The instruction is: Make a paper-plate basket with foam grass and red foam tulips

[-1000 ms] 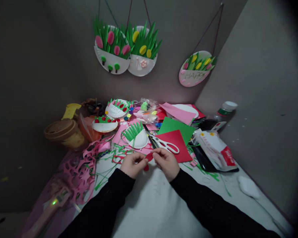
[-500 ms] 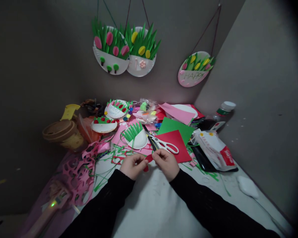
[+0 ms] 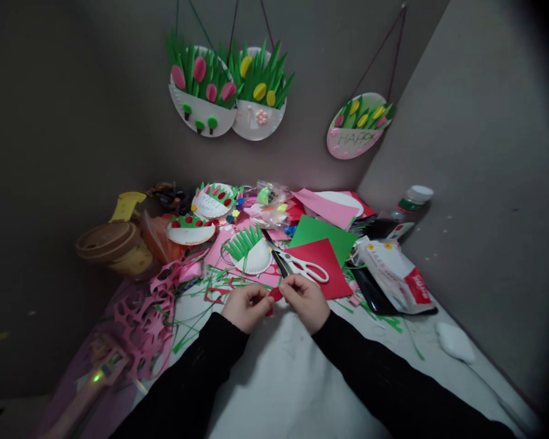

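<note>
A small red paper piece (image 3: 276, 294) is pinched between my two hands over the front of the table. My left hand (image 3: 247, 308) has thumb and forefinger closed on its left side; a bit more red shows below those fingertips. From the right, my right hand (image 3: 305, 302) grips the piece's other edge. Just beyond my hands lie white-handled scissors (image 3: 304, 268), resting partly on a red sheet (image 3: 327, 262). A white paper plate half (image 3: 258, 259) with green paper grass sits behind my left hand. The piece's exact shape is partly hidden by my fingers.
Pink paper offcuts (image 3: 141, 329) and a glue gun (image 3: 89, 387) with a green light lie at left, near a lidded cup (image 3: 114, 247). A green sheet (image 3: 324, 238), a white-and-red pouch (image 3: 398, 274) and a bottle (image 3: 414, 201) stand right. Decorated plates (image 3: 204, 91) hang on the wall.
The red piece has turned slightly between my fingertips. Both hands stay in nearly the same place, and the view has shifted a little.
</note>
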The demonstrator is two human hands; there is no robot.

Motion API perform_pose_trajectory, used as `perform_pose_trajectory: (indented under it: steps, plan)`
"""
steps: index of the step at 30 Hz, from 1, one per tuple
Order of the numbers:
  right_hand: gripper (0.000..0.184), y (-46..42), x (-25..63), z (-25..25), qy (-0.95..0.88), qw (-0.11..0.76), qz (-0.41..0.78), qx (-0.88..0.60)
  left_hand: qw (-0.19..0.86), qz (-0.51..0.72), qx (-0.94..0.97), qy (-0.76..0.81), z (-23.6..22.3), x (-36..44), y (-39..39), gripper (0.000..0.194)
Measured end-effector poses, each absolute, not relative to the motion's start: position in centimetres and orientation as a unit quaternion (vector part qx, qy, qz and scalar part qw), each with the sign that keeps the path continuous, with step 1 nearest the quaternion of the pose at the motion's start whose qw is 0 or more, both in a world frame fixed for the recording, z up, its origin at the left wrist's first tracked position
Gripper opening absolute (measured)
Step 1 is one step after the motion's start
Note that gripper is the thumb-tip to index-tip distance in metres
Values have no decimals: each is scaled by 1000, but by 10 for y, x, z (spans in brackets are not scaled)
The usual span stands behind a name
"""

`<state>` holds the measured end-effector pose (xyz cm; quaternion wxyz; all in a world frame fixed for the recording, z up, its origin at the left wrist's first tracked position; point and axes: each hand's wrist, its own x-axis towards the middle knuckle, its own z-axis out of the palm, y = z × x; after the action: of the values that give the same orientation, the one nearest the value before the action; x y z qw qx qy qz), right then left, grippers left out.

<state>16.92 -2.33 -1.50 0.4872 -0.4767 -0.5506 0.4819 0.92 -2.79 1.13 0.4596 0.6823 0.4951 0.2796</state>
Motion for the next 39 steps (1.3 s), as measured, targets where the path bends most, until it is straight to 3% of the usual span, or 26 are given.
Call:
perform_pose_trajectory:
  steps: [17,22,26,34,39]
  plan:
    - [23,-24,174,-23,-561,493,481,-459,509,343,607,504,-2,8,-24,24]
    - [18,-25,174,-21,-587,510,423,-466,478,334,636,506,-2,7,-23,25]
    - [16,-24,170,-19,-586,482,459,-462,456,317,669,494,0,6,-24,26]
    - [19,-18,179,-21,-553,473,481,-489,203,141,801,544,-1,7,-26,12]
    - [18,-19,177,-23,-575,450,470,-496,154,89,811,557,-5,15,-29,19]
